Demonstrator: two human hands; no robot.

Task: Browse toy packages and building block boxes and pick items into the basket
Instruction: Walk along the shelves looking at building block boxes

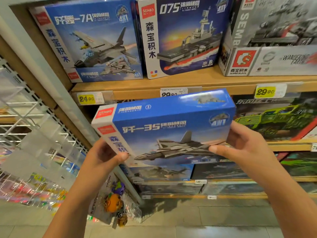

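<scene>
Both hands, left hand (104,156) and right hand (240,145), grip the blue jet box (164,131) before the shelf (214,81).

2 bare forearms enter from the lower edge, each ending in a bare hand: left hand (101,157), right hand (247,148). No sleeve, glove, ring, watch or bracelet shows on either arm within view. Fingernails are short and unpainted, seen on the left thumb (122,156) and the right thumb (214,149).
</scene>
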